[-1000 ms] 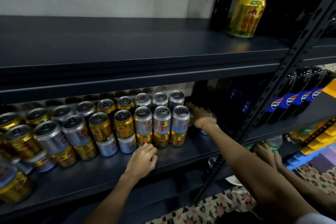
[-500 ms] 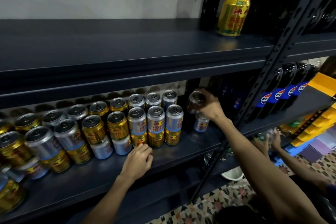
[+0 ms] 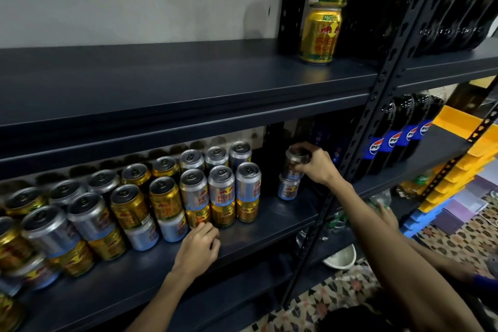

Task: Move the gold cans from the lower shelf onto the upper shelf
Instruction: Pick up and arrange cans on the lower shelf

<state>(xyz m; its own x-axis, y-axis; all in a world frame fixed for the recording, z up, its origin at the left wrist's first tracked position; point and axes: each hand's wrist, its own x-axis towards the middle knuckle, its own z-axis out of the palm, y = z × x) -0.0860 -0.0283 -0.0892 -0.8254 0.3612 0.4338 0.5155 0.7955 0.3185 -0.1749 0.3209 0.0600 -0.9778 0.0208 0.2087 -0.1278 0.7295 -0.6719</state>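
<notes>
Glossy metal gold cans; matt dark metal lower shelf

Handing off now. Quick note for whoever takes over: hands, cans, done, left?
Right hand grips a can atop a silver can at the right end of the lower shelf; its colour is unclear in shadow.
Left hand rests on that shelf, fingers curled, holding nothing.
Done: two gold cans stacked on the upper shelf.
Left: the lower gold cans, mixed with silver ones.
</notes>
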